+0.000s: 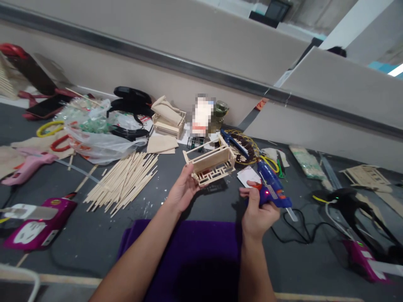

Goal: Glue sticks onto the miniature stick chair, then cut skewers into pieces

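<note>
Between the fingers of my left hand is a small wooden frame built of thin sticks, with a lattice front and a solid panel. It is held tilted above the dark table. A blue glue gun is gripped in my right hand, its small red light on and a clear glue stick poking from its back end. The glue gun's nozzle points up and away, apart from the frame. Below both forearms lies a folded purple cloth.
Left of the frame lies a pile of thin wooden sticks. Plastic bags, a pink glue gun and a magenta power strip are further left. Behind stand another stick box and a round basket. Black cable runs at right.
</note>
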A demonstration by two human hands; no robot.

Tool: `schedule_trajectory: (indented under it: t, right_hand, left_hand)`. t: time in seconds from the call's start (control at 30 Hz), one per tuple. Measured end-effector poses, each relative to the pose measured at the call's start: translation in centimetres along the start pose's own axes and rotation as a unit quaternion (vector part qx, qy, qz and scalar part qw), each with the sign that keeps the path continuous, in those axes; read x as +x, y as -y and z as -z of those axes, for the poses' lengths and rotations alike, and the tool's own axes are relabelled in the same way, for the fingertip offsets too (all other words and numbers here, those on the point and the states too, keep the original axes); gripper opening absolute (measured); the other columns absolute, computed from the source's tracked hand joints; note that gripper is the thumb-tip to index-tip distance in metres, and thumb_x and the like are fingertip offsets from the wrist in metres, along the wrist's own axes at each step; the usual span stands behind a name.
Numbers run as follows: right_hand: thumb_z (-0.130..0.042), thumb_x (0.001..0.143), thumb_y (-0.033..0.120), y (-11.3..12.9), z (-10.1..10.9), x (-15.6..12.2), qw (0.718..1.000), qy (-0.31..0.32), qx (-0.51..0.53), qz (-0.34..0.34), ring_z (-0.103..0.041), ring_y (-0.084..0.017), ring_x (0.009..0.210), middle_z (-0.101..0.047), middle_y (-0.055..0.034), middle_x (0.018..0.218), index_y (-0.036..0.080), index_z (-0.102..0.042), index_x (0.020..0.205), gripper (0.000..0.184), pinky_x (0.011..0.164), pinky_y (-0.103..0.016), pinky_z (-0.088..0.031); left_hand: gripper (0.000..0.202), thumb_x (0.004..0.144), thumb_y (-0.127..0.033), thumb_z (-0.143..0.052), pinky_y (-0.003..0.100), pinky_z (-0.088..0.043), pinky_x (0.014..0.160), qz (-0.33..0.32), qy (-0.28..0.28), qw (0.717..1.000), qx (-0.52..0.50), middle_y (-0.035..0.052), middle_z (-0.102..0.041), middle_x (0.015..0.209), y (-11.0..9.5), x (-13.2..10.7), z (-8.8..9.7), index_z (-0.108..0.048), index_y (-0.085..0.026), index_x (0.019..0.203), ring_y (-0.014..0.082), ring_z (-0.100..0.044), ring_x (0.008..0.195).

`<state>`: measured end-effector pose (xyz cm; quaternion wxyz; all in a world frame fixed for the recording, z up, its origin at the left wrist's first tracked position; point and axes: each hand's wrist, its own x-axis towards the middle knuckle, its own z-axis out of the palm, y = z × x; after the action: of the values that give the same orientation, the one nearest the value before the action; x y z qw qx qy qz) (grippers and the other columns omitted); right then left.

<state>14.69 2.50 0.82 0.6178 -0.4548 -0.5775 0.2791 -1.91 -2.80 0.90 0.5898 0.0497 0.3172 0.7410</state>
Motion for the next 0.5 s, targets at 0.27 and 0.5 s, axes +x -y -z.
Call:
schedule_trajectory:
  t: [0.27, 0.5]
  right_hand:
    - [-0.061, 0.086, 0.038, -0.4, -0.1, -1.6, 0.96, 0.196, -0.13, 0.152, -0.07, -0.021, 0.072, -0.074, -0.0074, 0.08, 0.016, -0.069, 0.088, 0.023, 0.069, -0.032, -0.057]
    - [-0.056, 0.091, 0.03, -0.1, -0.7, -2.0, 0.921, 0.28, -0.144, 0.228, -0.071, -0.02, 0.081, -0.073, -0.0091, 0.09, 0.016, -0.065, 0.101, 0.019, 0.072, -0.03, -0.057]
  left_hand:
    - [0.055, 0.068, -0.043, -0.079, 0.032, -0.05, 0.091, -0.138, -0.033, 0.99, 0.002, 0.0029, -0.069, 0.113, -0.1, 0.1, 0.3, -0.057, -0.023, 0.114, 0.0199, -0.064, 0.106]
    - [0.061, 0.06, -0.044, -0.084, 0.03, -0.046, 0.094, -0.165, -0.044, 0.985, 0.018, 0.0036, -0.07, 0.108, -0.2, -0.5, -0.4, -0.059, -0.023, 0.111, 0.0198, -0.063, 0.108]
